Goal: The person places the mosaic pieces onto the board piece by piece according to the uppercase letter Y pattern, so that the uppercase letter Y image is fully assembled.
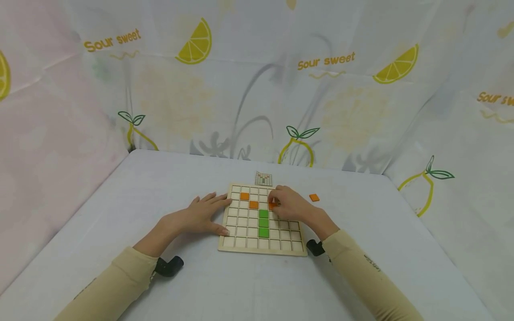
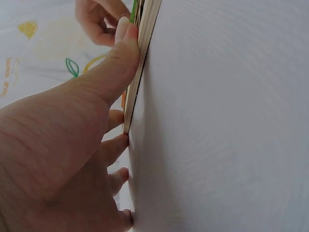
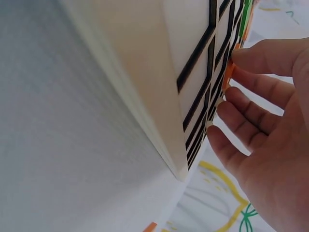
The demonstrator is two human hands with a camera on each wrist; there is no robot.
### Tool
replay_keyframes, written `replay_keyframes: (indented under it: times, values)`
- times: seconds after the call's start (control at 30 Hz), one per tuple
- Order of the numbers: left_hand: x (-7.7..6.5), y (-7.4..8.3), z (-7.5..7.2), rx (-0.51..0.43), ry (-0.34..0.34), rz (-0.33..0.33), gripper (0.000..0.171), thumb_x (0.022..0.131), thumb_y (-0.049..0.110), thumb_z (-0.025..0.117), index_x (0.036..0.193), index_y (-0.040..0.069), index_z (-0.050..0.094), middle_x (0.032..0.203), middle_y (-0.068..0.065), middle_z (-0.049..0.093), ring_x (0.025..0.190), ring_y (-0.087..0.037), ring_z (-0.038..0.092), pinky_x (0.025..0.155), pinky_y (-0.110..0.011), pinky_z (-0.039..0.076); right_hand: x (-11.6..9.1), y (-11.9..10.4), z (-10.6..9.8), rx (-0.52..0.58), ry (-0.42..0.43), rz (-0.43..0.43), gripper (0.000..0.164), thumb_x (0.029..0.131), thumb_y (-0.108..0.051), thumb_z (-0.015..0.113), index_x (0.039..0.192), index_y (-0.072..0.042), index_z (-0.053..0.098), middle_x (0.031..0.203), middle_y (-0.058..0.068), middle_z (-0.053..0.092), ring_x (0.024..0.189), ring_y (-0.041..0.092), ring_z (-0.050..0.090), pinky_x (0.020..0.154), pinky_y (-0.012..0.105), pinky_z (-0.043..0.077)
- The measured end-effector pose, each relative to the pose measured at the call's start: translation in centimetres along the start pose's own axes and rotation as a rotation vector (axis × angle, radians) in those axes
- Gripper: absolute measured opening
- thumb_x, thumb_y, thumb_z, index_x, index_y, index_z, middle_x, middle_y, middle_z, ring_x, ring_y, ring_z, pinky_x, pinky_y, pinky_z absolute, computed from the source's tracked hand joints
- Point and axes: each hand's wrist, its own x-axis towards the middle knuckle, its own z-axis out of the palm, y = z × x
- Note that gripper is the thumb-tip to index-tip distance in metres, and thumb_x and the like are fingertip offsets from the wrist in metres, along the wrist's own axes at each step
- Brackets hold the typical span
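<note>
A wooden grid board [image 1: 262, 252] lies flat on the table, with white squares in its frame. My left hand [image 1: 202, 216] rests on its left edge, thumb and fingers spread and fairly straight. Over the upper right of the grid, my right hand [image 1: 293, 206] pinches an orange square tile [image 3: 229, 72] between thumb and index finger, right at the grid's surface. Two other orange tiles, one at the upper left [image 1: 244, 196] and one a step lower [image 1: 254, 205], sit in cells. Three green tiles [image 1: 263, 223] form a column below them.
One loose orange tile [image 1: 314, 197] lies on the white tabletop right of the board. Behind the board is a small card [image 1: 263, 179] printed with a grid pattern. A lemon-printed cloth [image 1: 257, 89] hangs around the table's back and sides.
</note>
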Motion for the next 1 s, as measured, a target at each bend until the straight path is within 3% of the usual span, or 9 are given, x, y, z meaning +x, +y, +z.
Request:
replay_keyframes:
  times: [0.37, 0.67, 1.0]
  values:
    - [-0.1, 0.0, 0.0, -0.002, 0.002, -0.004, 0.099, 0.079, 0.064, 0.072, 0.157, 0.017, 0.032, 0.165, -0.009, 0.025, 0.154, -0.043, 0.012, 0.116, -0.074, 0.008, -0.4, 0.1, -0.5, 0.046, -0.019, 0.047, 0.022, 0.092, -0.008, 0.057, 0.11, -0.011, 0.069, 0.1, 0.004, 0.06, 0.086, 0.016, 0.053, 0.081, 0.034, 0.049]
    - [-0.1, 0.1, 0.0, 0.006, 0.008, 0.0, 0.099, 0.079, 0.064, 0.071, 0.157, 0.017, 0.032, 0.165, -0.01, 0.026, 0.153, -0.043, 0.013, 0.117, -0.073, 0.008, -0.9, 2.0, -1.1, 0.041, 0.045, 0.022, 0.02, 0.092, -0.01, 0.059, 0.109, -0.008, 0.07, 0.102, 0.004, 0.064, 0.09, 0.018, 0.058, 0.082, 0.035, 0.051]
    - [0.0, 0.0, 0.1, 0.01, 0.004, -0.002, 0.099, 0.079, 0.065, 0.071, 0.157, 0.017, 0.032, 0.165, -0.009, 0.026, 0.154, -0.043, 0.013, 0.116, -0.074, 0.009, -1.6, 3.5, -1.6, 0.008, 0.084, 0.067, 0.02, 0.091, -0.008, 0.059, 0.107, -0.007, 0.07, 0.098, 0.006, 0.064, 0.088, 0.019, 0.057, 0.081, 0.038, 0.051]
